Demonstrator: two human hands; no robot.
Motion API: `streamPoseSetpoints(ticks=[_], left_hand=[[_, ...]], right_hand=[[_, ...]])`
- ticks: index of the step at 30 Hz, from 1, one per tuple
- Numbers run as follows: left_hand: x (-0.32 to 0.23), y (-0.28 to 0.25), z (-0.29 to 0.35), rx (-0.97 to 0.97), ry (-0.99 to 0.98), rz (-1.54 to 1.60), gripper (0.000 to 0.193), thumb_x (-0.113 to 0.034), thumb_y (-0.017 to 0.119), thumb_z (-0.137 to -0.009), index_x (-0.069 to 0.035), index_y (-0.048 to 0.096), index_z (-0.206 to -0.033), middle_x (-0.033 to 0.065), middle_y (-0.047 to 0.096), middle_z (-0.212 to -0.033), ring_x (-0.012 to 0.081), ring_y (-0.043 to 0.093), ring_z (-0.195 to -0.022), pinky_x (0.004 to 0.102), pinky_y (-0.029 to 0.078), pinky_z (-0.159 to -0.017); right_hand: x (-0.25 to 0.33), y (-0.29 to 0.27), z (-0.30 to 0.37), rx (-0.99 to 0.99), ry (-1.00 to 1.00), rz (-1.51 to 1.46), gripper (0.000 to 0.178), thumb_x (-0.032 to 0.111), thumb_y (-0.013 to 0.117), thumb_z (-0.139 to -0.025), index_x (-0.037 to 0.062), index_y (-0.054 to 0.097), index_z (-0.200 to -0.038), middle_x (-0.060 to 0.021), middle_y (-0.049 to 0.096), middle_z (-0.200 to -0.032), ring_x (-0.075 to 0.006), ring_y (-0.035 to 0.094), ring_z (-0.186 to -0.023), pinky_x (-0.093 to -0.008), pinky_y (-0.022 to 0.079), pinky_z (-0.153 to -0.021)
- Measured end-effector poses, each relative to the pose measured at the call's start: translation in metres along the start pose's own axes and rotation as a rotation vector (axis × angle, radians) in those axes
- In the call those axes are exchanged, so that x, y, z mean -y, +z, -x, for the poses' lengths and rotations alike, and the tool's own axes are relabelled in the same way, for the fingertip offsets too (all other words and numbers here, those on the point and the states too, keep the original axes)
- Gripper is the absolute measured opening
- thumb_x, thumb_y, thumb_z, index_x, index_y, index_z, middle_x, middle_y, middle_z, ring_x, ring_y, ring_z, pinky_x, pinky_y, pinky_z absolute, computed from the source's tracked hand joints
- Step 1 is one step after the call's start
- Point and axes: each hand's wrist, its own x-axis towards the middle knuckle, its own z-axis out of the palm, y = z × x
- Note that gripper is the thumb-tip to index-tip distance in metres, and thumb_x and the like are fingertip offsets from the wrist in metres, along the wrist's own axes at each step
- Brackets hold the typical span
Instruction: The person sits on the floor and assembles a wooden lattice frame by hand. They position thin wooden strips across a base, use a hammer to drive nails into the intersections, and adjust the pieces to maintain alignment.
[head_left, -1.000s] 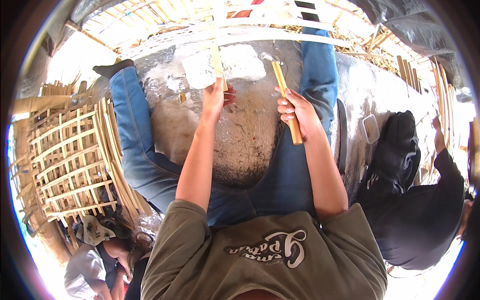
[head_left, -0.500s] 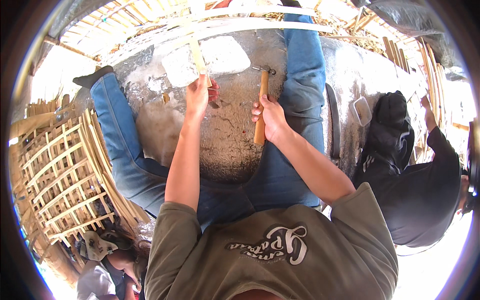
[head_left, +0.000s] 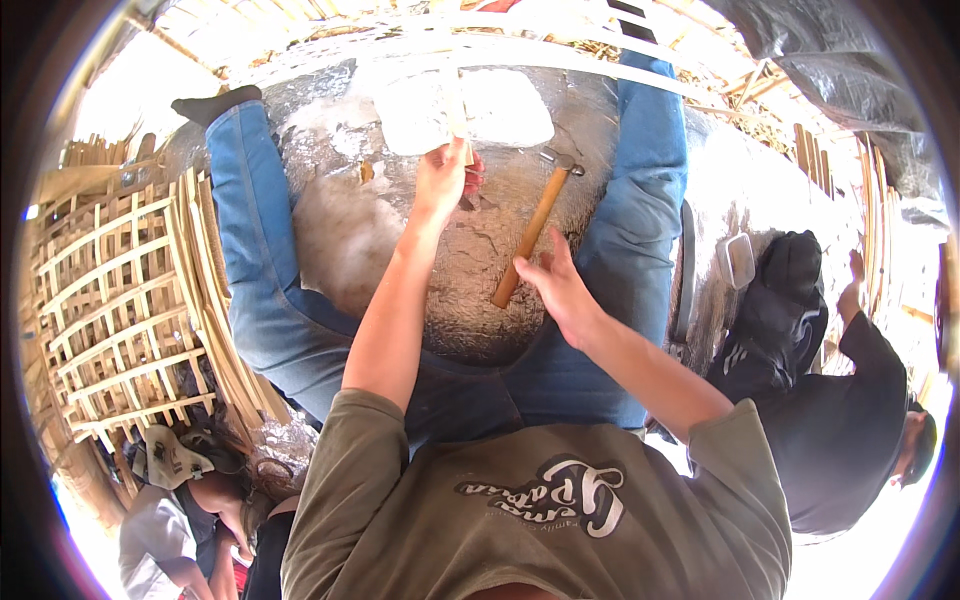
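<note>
My left hand [head_left: 443, 182] is closed on the near end of a pale, flat bamboo strip [head_left: 455, 105]. That strip runs away from me across two bright white slabs [head_left: 512, 108], whose material I cannot make out. Between my legs a hammer [head_left: 532, 232] with a wooden handle and dark metal head lies tilted on the worn, grey-brown surface [head_left: 470, 270]. Just right of its handle is my right hand [head_left: 566, 292], fingers apart and holding nothing. The thumb is close to the handle; whether it touches is unclear.
Long pale strips [head_left: 560, 55] arch across the far side. Woven bamboo panels [head_left: 120, 300] lean at the left. A clear plastic container [head_left: 738, 262] sits right of my leg. A person in black [head_left: 830, 410] is at the right, another person [head_left: 180, 540] at the lower left.
My right hand has let go of the hammer and opened, and the hammer now lies on the surface. My left hand still grips the bamboo strip. The whole view has shifted slightly.
</note>
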Motion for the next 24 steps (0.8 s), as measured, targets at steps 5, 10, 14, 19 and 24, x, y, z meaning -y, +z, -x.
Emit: streamPoseSetpoints(ticks=[5,10,14,19,24], left_hand=[[0.0,0.0,-0.002,0.001,-0.003,-0.011,0.061,-0.06,0.047,-0.103,-0.004,0.066,-0.09,0.0086,0.069,-0.081,0.0165,0.068,-0.068,0.0296,0.056,-0.061],[-0.005,0.004,0.001,-0.068,0.008,0.032,0.055,-0.05,0.051,-0.105,0.0,0.064,-0.084,0.0089,0.067,-0.075,0.0152,0.065,-0.06,0.0276,0.051,-0.053],[-0.01,0.01,0.002,-0.107,0.028,0.039,0.054,-0.048,0.052,-0.105,0.002,0.065,-0.089,0.0088,0.067,-0.074,0.015,0.065,-0.06,0.0275,0.051,-0.052],[-0.006,0.011,0.004,-0.093,0.079,0.08,0.053,-0.046,0.047,-0.107,0.0,0.067,-0.09,0.0062,0.064,-0.069,0.0122,0.06,-0.057,0.0281,0.048,-0.051],[-0.002,0.009,0.001,-0.074,0.076,0.021,0.053,-0.045,0.044,-0.108,-0.002,0.069,-0.09,0.0059,0.064,-0.067,0.0116,0.059,-0.057,0.0294,0.049,-0.052]], right_hand=[[0.053,-0.001,0.014,0.198,-0.466,0.434,0.061,0.028,0.065,-0.098,0.0012,0.042,-0.148,-0.0269,0.051,-0.144,-0.0365,0.049,-0.136,-0.049,0.039,-0.112],[0.096,0.001,-0.07,-0.161,-1.028,1.007,0.052,0.025,0.071,-0.092,0.0093,0.056,-0.139,-0.0185,0.054,-0.142,-0.0352,0.047,-0.136,-0.0521,0.038,-0.113],[0.096,0.009,-0.106,-0.336,-0.997,1.245,0.058,0.029,0.072,-0.089,0.0218,0.054,-0.144,-0.0191,0.031,-0.157,-0.0425,0.024,-0.148,-0.0681,0.025,-0.115],[0.087,0.017,-0.111,-0.308,-0.973,1.25,0.055,0.031,0.071,-0.089,0.029,0.057,-0.142,-0.022,0.021,-0.161,-0.0462,0.012,-0.152,-0.0778,0.014,-0.114],[0.076,0.014,-0.113,-0.297,-0.968,1.326,0.049,0.033,0.071,-0.088,0.0285,0.063,-0.137,-0.0217,0.02,-0.163,-0.0442,0.01,-0.153,-0.0789,0.013,-0.113]])
